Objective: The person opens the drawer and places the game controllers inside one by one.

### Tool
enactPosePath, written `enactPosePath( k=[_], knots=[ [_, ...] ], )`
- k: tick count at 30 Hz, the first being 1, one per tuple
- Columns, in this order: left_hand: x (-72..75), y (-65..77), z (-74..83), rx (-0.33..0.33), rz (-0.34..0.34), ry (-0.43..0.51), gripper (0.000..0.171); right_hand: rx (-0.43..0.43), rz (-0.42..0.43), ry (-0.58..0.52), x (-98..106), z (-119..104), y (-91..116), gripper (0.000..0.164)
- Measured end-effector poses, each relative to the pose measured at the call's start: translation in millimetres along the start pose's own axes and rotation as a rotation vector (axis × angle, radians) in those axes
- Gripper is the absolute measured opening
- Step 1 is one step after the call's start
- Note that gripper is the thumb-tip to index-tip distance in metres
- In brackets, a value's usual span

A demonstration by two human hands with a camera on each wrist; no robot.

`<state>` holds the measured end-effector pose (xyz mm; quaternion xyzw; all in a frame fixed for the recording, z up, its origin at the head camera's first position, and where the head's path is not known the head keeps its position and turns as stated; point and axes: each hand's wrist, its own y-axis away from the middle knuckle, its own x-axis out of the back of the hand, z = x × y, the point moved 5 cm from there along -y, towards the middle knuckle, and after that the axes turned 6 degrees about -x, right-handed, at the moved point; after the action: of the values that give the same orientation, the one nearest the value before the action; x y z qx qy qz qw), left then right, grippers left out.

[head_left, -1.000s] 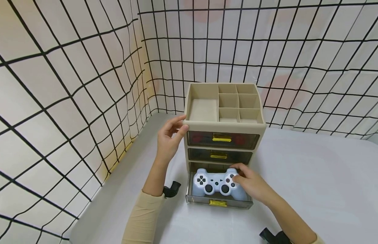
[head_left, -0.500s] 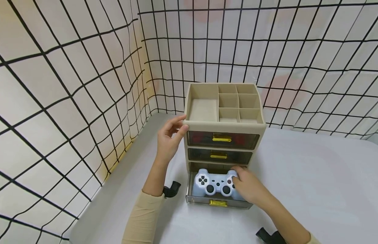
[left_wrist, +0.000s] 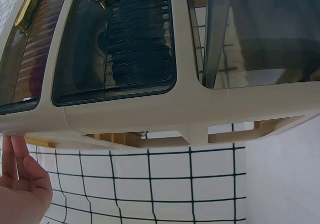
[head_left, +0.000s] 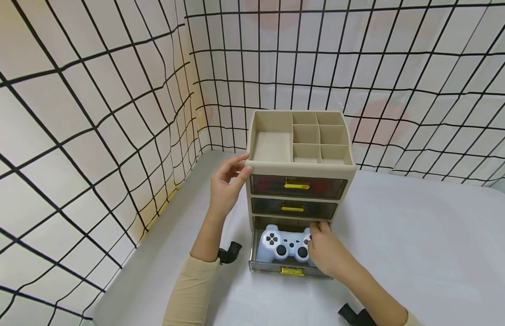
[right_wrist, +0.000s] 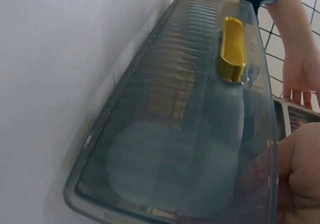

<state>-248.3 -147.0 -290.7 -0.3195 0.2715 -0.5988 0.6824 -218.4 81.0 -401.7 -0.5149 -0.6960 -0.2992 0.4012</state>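
A pale blue game controller (head_left: 290,242) lies in the pulled-out bottom drawer (head_left: 256,266) of a beige desk organizer (head_left: 303,169). My right hand (head_left: 329,251) grips the controller's right end, its fingers bent over the top edge and covering the right buttons. Through the drawer's clear front, the right wrist view shows the controller as a blurred pale shape. My left hand (head_left: 228,185) rests against the organizer's upper left corner, thumb at the front edge. In the left wrist view its fingers (left_wrist: 19,149) are extended to the side wall.
Two closed dark drawers with gold handles (head_left: 296,184) sit above the pulled-out one. Open compartments (head_left: 272,145) form the organizer's top. Black wire mesh (head_left: 154,131) stands behind and to the left of the white table (head_left: 419,235).
My right hand has shifted slightly left over the controller, covering more of its right end. The controller has moved very little. My left hand has stayed at the organizer's corner.
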Motion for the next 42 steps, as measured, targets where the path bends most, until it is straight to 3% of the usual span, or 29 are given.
enactPosePath(
  k=[6, 13, 24, 30, 34, 36, 42],
  knots=[
    [0.5, -0.1, 0.5, -0.002, 0.002, -0.007, 0.029, 0.008, 0.001, 0.059, -3.5, -3.1, 0.1, 0.045],
    [3.2, 1.9, -27.7, 0.003, 0.011, -0.001, 0.032, -0.007, -0.029, 0.064, -7.1, -3.4, 1.3, 0.044],
    [4.3, 2.3, -31.1, -0.028, 0.003, -0.002, 0.030, -0.033, -0.009, 0.020, -7.9, -4.7, 3.3, 0.042],
    [4.1, 2.6, -31.5, -0.035, -0.001, -0.004, 0.031, -0.066, 0.105, -0.174, 6.0, -0.6, 11.2, 0.042],
    [3.6, 2.4, -30.8, -0.022, 0.000, 0.001, 0.030, -0.099, 0.155, -0.381, 18.2, 3.1, 19.0, 0.036],
    [3.5, 2.3, -31.0, -0.015, 0.002, 0.004, 0.030, -0.127, 0.118, -0.537, 18.0, 5.7, 22.6, 0.033],
    [4.0, 2.6, -31.5, -0.011, 0.008, 0.003, 0.033, -0.205, -0.127, -0.950, 1.1, 7.7, 37.0, 0.034]
  ],
)
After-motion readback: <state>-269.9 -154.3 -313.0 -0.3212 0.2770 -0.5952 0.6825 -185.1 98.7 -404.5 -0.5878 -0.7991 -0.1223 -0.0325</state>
